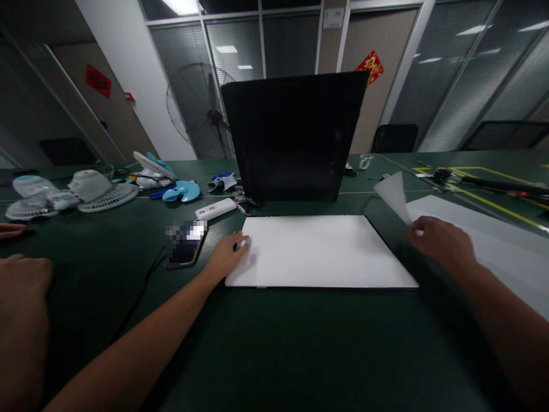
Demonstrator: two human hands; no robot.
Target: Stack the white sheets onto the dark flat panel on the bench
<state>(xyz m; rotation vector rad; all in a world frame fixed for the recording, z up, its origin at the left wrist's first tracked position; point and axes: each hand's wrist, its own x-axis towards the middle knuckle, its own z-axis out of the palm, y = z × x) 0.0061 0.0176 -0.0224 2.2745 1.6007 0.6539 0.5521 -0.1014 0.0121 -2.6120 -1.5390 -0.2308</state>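
A flat white rectangular panel (321, 252) with a thin dark edge lies on the green table. My left hand (228, 254) rests at its left edge, thumb and finger apart, fingertips touching the white surface. To the right of the panel, my right hand (444, 240) pinches a thin translucent white sheet (392, 194), whose free part stands up and curls leftward. Beneath and beside that hand lies a larger white sheet (493, 240) on the table; I cannot tell whether the two are joined.
Behind the panel stands a large black screen-like panel (295, 137). A phone (186, 243), a white stick-shaped device (215, 209) and fan parts (114, 197) lie to the left. Another person's arm (21, 320) reaches in at far left. Dark strips and cables (493, 183) lie at far right.
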